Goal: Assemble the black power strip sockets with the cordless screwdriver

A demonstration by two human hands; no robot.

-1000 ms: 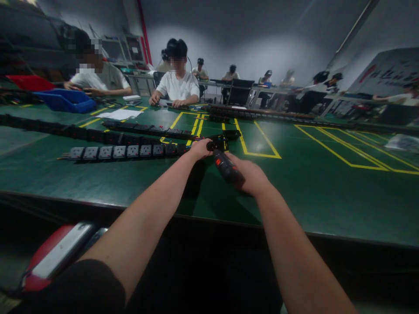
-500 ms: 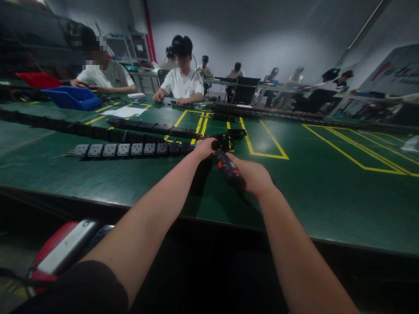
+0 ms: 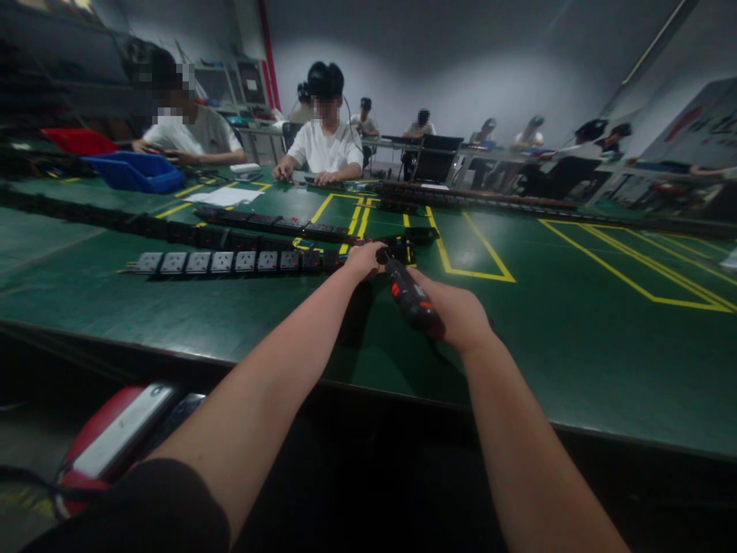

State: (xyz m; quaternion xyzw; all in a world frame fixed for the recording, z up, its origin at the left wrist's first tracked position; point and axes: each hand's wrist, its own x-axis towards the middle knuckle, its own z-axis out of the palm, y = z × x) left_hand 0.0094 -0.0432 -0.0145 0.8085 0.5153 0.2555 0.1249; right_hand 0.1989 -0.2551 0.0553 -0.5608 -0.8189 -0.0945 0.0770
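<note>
My right hand (image 3: 464, 311) is wrapped round the handle of a black cordless screwdriver (image 3: 411, 297) with orange marks. The screwdriver points away from me, its front end down by my left hand (image 3: 365, 263). That left hand is closed at the right end of a long socket strip (image 3: 222, 263), whose grey and black outlets run off to the left. My own hand and the tool hide the exact contact and the screwdriver's tip. Just beyond my fingers sits a dark part with yellow bits (image 3: 406, 250).
More dark strips (image 3: 132, 224) lie behind on the green table (image 3: 576, 361), which has yellow tape lines. A blue bin (image 3: 135, 173), a red bin (image 3: 77, 141) and white paper (image 3: 224, 197) are at the back left. Co-workers sit across the table, including a person (image 3: 327, 146) opposite.
The whole view has shifted slightly, so everything appears a little further right. Both hands and the screwdriver stay in nearly the same place over the table.
</note>
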